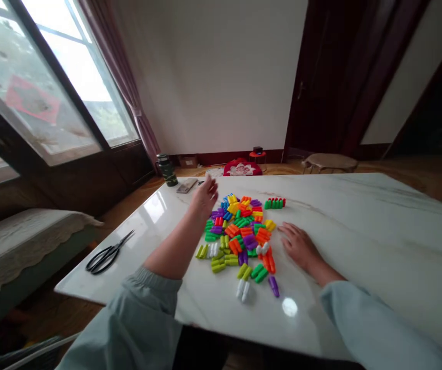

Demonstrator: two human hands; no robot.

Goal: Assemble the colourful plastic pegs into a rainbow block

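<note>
At frame centre, a heap of small bright plastic pieces (242,234) lies on the surface (360,231), seemingly light, stiff, pinchable by their sides; left hand (205,197) hovers loosely open, right hand (300,245) rests flat, empty.

A heap of small plastic pegs (241,231) is spread on the white marble table (360,231). The pieces are short, rounded at one end, and are seen in orange, green, lime, purple, yellow, blue, red and white. Most are piled loosely in the middle, lying on their sides at all angles. A row of green pegs with red tips (275,203) is set apart just beyond the heap. A pair of white pegs (243,290) and a single purple peg (274,286) lie at the near edge.
</note>
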